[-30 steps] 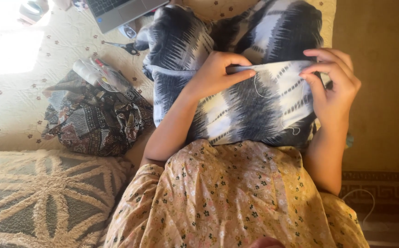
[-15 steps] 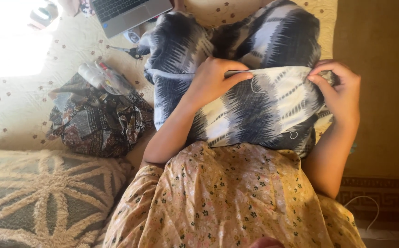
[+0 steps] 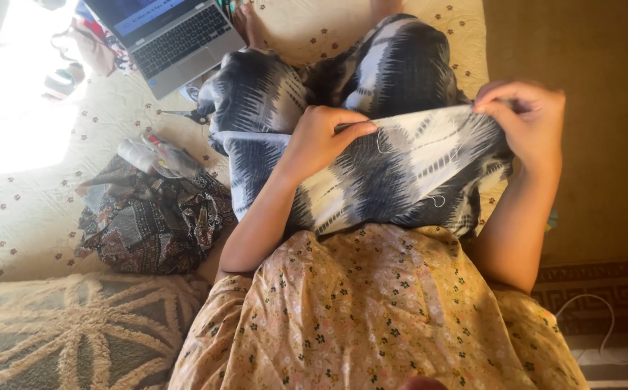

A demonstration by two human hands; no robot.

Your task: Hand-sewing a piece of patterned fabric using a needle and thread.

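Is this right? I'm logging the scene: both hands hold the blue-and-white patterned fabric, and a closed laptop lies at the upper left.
Not quite: the head view shows the grey laptop open, keyboard and screen showing. The rest stands: left hand and right hand hold the blue-and-white patterned fabric.

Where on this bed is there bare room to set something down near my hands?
Bare quilt lies left of the crumpled dark patterned cloth, up to the sunlit patch. Another free strip lies above the knees, right of the laptop. It is crowded between laptop and cloth, by the plastic bottle. The left hand and right hand hold the blue-and-white fabric over the lap.
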